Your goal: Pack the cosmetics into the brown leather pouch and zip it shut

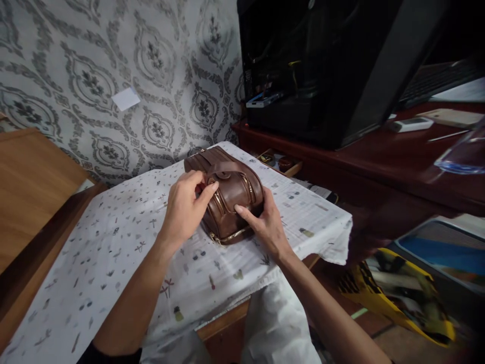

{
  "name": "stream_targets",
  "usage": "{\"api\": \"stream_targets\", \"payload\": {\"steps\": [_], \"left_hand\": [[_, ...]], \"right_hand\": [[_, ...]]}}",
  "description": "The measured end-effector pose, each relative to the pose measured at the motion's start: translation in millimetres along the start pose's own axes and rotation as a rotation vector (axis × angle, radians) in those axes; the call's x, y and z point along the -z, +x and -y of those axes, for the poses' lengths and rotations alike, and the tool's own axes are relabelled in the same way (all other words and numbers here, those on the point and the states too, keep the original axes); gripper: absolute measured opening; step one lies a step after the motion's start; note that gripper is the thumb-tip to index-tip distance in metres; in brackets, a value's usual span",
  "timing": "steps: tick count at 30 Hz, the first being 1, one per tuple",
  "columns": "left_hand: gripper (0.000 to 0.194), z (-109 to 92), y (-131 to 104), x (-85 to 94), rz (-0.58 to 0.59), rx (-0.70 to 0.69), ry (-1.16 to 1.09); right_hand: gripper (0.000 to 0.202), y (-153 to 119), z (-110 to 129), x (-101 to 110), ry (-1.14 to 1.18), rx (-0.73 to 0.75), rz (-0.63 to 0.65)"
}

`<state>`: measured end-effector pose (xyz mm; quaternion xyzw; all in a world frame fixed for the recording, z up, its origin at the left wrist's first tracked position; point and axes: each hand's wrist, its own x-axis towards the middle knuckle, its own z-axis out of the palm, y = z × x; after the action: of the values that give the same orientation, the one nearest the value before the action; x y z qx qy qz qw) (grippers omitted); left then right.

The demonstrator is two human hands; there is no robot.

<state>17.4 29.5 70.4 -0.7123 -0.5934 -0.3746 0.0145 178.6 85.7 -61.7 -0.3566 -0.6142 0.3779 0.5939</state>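
A brown leather toiletry bag with gold-toothed zippers and a strap handle lies on a white printed cloth. My left hand is closed at the bag's left side, its thumb at the upper end of a short zipper. Its other fingertips are partly hidden, and no zipper pull shows between them. Around the right side of the bag curls my right hand, with the thumb pressed on the near top and the fingers out of sight behind the side. Along the near end runs another zipper.
Behind the table stands a patterned wall. To the right are a dark glass-sided case on a red-brown desk and a small open drawer. A yellow-and-black container sits lower right; a wooden panel borders the left.
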Motion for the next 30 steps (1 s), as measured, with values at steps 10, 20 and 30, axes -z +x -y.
{"api": "stream_targets", "payload": {"steps": [10, 20, 30], "left_hand": [[0.031, -7, -11, 1.5, 0.002, -0.104, 0.079], [0.009, 2, -63, -37.7, -0.177, -0.707, 0.423], [0.046, 24, -81, -61.7, -0.145, -0.714, 0.705]], "right_hand": [[0.073, -1, -2, -2, -0.028, 0.005, -0.018], [0.076, 0, -9, -2, -0.057, 0.026, -0.035], [0.050, -2, 6, 4, -0.195, 0.231, -0.181]]}}
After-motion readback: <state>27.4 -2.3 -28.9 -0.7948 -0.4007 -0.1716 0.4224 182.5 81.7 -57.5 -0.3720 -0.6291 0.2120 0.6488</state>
